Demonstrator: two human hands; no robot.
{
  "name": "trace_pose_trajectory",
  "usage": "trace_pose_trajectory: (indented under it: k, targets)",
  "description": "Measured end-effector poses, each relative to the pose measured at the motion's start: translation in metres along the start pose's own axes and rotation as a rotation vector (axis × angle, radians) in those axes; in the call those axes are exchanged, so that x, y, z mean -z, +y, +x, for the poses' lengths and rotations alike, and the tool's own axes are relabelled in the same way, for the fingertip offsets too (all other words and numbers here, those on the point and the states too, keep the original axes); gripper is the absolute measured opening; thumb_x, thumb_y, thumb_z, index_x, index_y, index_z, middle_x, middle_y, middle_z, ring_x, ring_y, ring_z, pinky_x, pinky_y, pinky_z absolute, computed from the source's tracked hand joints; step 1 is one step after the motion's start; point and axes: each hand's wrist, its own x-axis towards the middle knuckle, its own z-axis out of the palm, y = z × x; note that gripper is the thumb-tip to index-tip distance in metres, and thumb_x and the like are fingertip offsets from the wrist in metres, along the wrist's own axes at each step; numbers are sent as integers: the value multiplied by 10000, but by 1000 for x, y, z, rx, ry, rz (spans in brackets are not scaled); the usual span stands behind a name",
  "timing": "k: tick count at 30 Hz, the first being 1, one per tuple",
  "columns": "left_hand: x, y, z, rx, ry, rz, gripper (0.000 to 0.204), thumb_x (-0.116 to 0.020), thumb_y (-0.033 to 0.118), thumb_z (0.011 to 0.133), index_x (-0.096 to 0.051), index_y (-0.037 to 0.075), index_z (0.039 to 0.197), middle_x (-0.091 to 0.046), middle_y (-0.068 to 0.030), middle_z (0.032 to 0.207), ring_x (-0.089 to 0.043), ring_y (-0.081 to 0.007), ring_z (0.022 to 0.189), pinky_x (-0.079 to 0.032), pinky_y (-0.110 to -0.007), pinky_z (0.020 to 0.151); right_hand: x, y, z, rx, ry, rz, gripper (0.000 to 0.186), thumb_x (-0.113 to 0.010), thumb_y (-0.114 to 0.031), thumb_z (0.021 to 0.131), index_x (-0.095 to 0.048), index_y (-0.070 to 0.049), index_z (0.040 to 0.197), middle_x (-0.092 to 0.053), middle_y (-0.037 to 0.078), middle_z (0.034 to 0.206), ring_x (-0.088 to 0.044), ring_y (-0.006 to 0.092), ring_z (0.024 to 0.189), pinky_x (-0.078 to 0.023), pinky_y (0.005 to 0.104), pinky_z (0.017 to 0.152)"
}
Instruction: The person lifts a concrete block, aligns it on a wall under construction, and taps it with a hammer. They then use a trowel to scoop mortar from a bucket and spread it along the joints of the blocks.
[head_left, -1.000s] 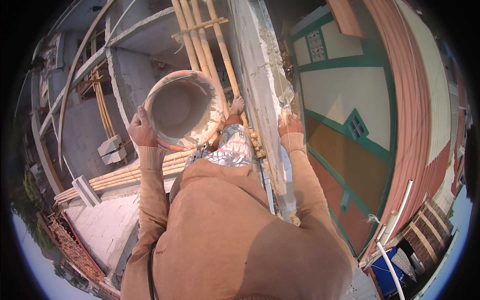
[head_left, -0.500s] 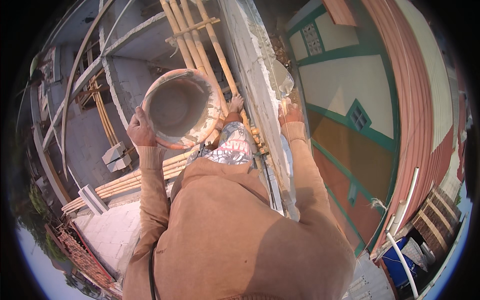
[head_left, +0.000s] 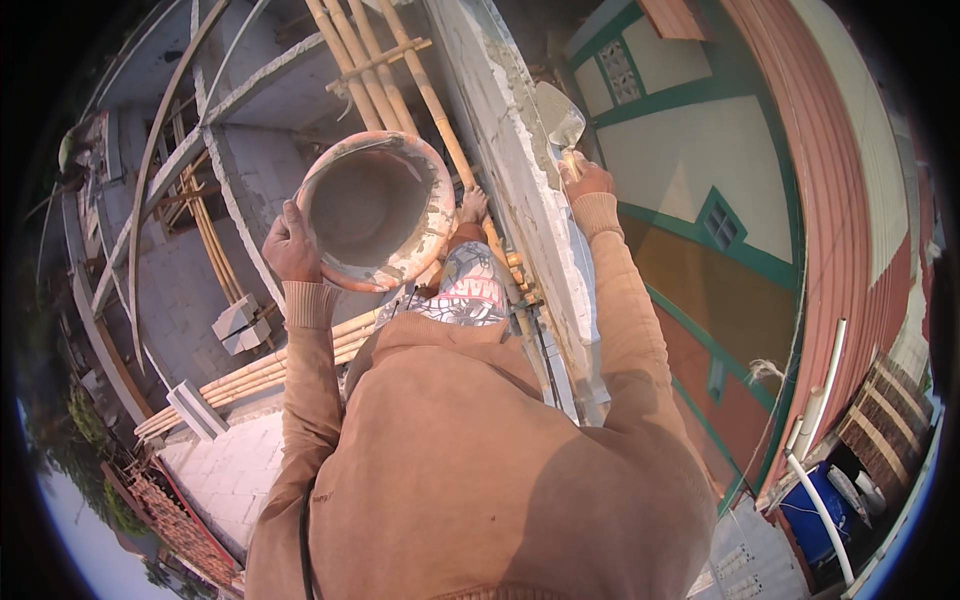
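Note:
My left hand point(head_left: 291, 246) grips the left rim of a round orange bucket point(head_left: 437, 215), its thumb up along the side. Dried mortar crusts the bucket's rim, and a smooth grey mix lies inside. My right hand point(head_left: 588, 180) is closed around the handle of a trowel point(head_left: 562, 122). The trowel's grey, mortar-smeared blade points away from me, over the right edge of a narrow block wall point(head_left: 507, 165). Wet-looking mortar streaks the wall's top. Whether the blade touches the wall, I cannot tell.
Bamboo poles point(head_left: 431, 95) run ahead of me, left of the wall, with my bare foot point(head_left: 473, 205) on them. More bamboo point(head_left: 250, 365) crosses at left, near grey blocks point(head_left: 242, 325). A green-trimmed house front point(head_left: 700, 160) and red corrugated roofing point(head_left: 800, 150) stand at right.
My right hand and the trowel have moved farther forward along the wall. The bucket in my left hand has shifted slightly right in view.

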Motion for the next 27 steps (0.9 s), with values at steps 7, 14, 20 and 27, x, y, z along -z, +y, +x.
trace_pose_trajectory:
  k: [7, 14, 20, 27]
  targets:
    - [12, 26, 4, -54, -19, 20, 457, -614, 318, 1011, -615, 24, 661, -495, 59, 611, -372, -41, 591, -299, -246, 521, 113, -82, -67, 394, 462, 281, 445, -743, -242, 841, -672, -40, 1231, -663, 130, 867, -676, 292, 705, -557, 385, 619]
    - [16, 85, 6, -170, -63, 91, 536, -749, 333, 910, -449, 35, 581, -356, 30, 542, -307, -80, 549, -277, -289, 475, 85, -168, -129, 747, -26, -33, 544, -768, -247, 783, -641, -35, 1268, -646, 129, 961, -693, 237, 725, -565, 333, 633]
    - [14, 95, 14, -312, -31, 74, 537, -723, 320, 933, -444, 18, 586, -350, 21, 530, -305, -79, 540, -278, -292, 472, 48, -221, -110, 861, -238, -134, 340, -584, -143, 891, -623, 19, 1187, -644, 141, 931, -714, 289, 800, -585, 377, 678]
    - [37, 107, 43, -221, -35, -120, 430, -617, 309, 1007, -649, -22, 735, -510, 39, 623, -397, -57, 599, -335, -257, 521, 82, -266, -92, 809, -109, -105, 353, -617, -139, 872, -588, 59, 1163, -630, 134, 948, -708, 284, 852, -591, 374, 696]
